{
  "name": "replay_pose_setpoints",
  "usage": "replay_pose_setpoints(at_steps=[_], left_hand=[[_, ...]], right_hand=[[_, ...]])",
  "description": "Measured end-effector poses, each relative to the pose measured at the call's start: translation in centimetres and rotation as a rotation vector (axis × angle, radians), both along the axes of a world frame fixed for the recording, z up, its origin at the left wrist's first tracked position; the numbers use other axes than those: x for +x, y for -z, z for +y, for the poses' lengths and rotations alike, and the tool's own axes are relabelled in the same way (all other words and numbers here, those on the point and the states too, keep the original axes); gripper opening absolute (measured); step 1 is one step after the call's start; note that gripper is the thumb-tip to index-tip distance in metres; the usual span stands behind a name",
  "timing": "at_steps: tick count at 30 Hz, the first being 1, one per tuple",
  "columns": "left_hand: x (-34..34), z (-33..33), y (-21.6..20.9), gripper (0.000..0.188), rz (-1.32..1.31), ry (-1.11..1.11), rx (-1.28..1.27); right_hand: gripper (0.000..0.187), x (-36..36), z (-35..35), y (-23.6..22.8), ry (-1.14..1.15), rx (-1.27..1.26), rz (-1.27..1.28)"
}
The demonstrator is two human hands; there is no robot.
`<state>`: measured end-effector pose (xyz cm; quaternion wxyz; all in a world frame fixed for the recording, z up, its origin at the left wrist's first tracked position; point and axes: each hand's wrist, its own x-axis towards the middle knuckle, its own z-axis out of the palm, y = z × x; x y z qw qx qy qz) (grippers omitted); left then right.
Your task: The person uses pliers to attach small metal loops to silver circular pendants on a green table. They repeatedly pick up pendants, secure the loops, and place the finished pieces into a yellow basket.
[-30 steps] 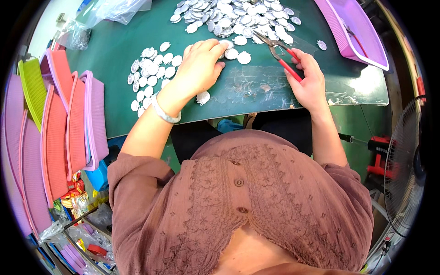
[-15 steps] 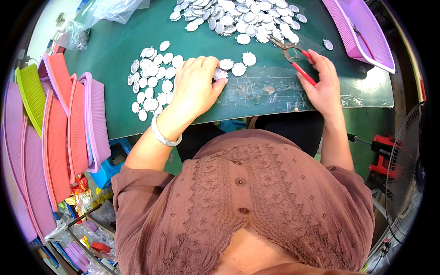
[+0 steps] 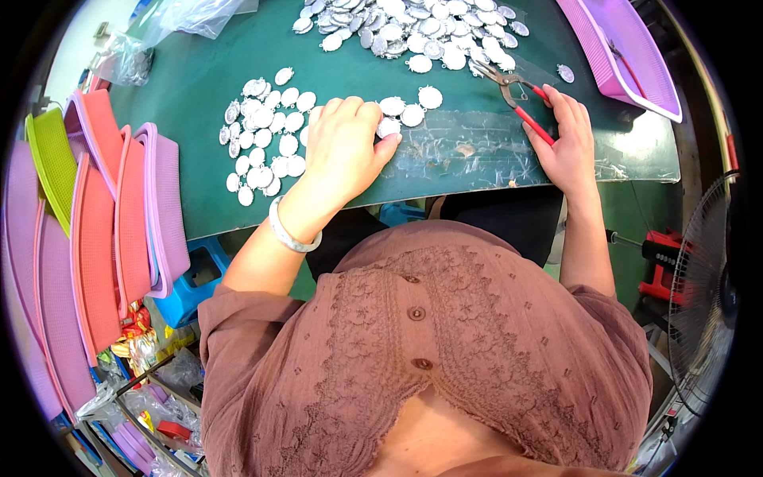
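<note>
My left hand (image 3: pixel 342 147), with a bracelet (image 3: pixel 288 229) at its wrist, rests on the table with its fingers curled down. An oval silver metal pendant (image 3: pixel 388 127) lies between its thumb and index finger; the fingertips are partly hidden. Just beyond it are more pendants (image 3: pixel 412 115). A loose group of pendants (image 3: pixel 261 118) spreads to the left of that hand. In my right hand (image 3: pixel 568 147) are pliers (image 3: pixel 534 127) with red handles, held with the handles spread and the jaws toward the large pendant pile (image 3: pixel 433 28).
A purple basket (image 3: pixel 616 56) stands at the far right, with a red-handled tool inside. One pendant (image 3: pixel 565 73) lies apart beside it. Stacked plastic baskets (image 3: pixel 99 238) line the left. Clear plastic bags (image 3: pixel 195 16) lie at the back left. A fan (image 3: pixel 703 286) stands at the right.
My left hand has shifted slightly right, and the pendant by its thumb has moved a little with it. My right hand and the pliers have also moved slightly right.
</note>
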<state>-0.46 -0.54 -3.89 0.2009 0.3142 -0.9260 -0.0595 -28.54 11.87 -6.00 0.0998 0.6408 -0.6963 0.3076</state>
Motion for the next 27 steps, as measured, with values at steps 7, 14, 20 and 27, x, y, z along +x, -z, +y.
replay_pose_setpoints(at_steps=[7, 14, 20, 27], left_hand=[[0.5, 0.7, -0.4, 0.014, -0.013, 0.011, 0.029], [1.3, 1.1, -0.6, 0.010, -0.019, -0.050, 0.117], [1.8, 1.4, -1.5, 0.007, 0.026, -0.089, 0.190], [1.6, -0.1, -0.9, 0.016, 0.091, -0.009, 0.097]], right_hand=[[0.053, 0.0, 0.0, 0.1, 0.000, -0.014, -0.003], [0.053, 0.0, 0.1, 0.1, -0.005, -0.016, -0.010], [0.053, -0.1, 0.0, 0.2, -0.011, -0.027, 0.004], [0.053, 0.0, 0.1, 0.2, 0.011, -0.014, -0.007]])
